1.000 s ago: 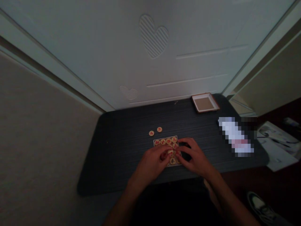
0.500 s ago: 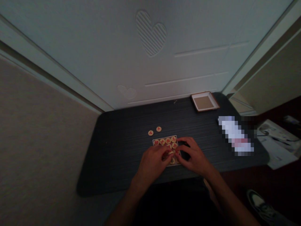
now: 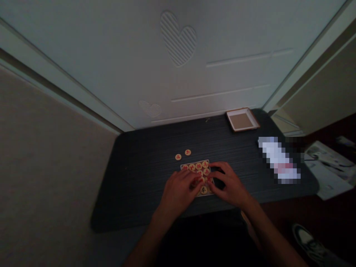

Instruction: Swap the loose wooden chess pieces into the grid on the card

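Note:
A shallow box [image 3: 194, 162] holds rows of round Chinese chess pieces [image 3: 198, 166], most marked in red. My left hand [image 3: 179, 189] covers the box's left part, with thumb and fingertips closed around a piece [image 3: 202, 180] in the middle rows. At the box's right edge is my right hand [image 3: 229, 185]; its curled fingers and thumb hold that side, their tips close to the pieces there. A dark-marked piece [image 3: 204, 190] shows below the fingers. Two loose red-marked pieces, one left [image 3: 178, 157] and one right [image 3: 188, 152], lie flat beyond the box. My left hand hides several pieces.
All this is on a dark table [image 3: 139, 178] against a pale panel with raised hearts [image 3: 178, 39]. An open box lid [image 3: 242, 120] lies at the back right. Nearer the right end is a pixelated pale item [image 3: 279, 160]. A shoe [image 3: 304, 237] shows at the lower right.
The piece between my hands was tilted and now appears flatter among the others. My left hand has shifted slightly left; my right hand has barely moved.

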A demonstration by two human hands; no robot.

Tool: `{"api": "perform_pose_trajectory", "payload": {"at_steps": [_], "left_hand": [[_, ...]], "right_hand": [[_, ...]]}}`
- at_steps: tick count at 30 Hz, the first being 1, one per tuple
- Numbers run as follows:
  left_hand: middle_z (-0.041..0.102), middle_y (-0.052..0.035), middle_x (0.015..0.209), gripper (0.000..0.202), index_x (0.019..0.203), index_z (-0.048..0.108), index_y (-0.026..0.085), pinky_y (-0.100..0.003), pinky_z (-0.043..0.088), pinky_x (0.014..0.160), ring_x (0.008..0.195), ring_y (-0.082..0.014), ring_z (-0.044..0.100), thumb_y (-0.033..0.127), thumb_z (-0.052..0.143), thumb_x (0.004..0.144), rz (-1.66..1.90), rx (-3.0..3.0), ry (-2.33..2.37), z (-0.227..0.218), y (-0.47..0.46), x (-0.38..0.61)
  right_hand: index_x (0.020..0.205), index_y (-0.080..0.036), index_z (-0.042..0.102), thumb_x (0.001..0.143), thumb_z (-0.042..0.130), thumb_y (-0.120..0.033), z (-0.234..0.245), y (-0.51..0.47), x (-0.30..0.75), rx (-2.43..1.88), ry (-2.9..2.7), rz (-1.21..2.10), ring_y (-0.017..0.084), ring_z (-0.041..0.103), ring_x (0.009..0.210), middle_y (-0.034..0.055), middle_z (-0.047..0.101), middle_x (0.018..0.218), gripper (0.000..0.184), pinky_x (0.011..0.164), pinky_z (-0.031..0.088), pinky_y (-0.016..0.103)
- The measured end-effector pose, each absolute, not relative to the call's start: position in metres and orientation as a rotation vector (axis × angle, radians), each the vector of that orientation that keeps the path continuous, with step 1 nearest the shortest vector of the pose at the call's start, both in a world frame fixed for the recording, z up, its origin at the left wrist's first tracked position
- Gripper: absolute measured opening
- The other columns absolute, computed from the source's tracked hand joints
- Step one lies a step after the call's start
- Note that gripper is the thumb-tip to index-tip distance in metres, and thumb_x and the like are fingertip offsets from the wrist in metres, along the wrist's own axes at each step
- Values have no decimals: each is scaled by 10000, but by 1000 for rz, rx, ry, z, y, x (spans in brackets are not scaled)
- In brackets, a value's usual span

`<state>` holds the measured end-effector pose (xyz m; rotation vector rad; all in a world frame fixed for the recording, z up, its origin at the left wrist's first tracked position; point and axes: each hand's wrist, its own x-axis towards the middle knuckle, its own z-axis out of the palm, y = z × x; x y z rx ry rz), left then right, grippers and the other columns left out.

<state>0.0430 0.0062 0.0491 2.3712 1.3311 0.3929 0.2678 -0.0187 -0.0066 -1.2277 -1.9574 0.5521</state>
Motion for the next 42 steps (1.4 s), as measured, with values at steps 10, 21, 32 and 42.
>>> {"api": "perform_pose_trajectory", "payload": {"at_steps": [10, 21, 32, 42], "left_hand": [[765, -25, 1009, 123, 996, 729, 254, -401, 481, 870, 961, -233, 690, 315, 623, 991, 335, 2377, 1290, 53, 4, 43], [746, -13, 1110, 162, 1101, 720, 275, -437, 482, 903, 1028, -250, 692, 346, 681, 961, 242, 2382, 1292, 53, 2, 47], [745, -35, 1115, 138, 1046, 726, 244, -446, 510, 892, 1024, -259, 700, 338, 706, 948, 245, 2395, 1337, 48, 3, 51], [749, -33, 1120, 170, 1089, 713, 262, -436, 505, 929, 1032, -251, 698, 297, 729, 924, 258, 2403, 1291, 49, 2, 46]], "right_hand": [[1058, -285, 726, 888, 710, -250, -6, -18, 268, -1222, -1949, 550, 291, 601, 1227, 85, 646, 1309, 174, 1041, 514, 516], [1067, -268, 718, 900, 714, -248, -9, -19, 267, -1224, -1960, 536, 277, 589, 1235, 88, 630, 1316, 169, 1049, 507, 485], [1070, -269, 708, 900, 709, -245, -6, -19, 267, -1223, -1952, 544, 280, 584, 1238, 86, 623, 1321, 172, 1052, 508, 505], [1098, -272, 706, 904, 707, -241, -5, -20, 268, -1230, -1962, 562, 274, 585, 1229, 86, 620, 1317, 196, 1041, 515, 498]]}}
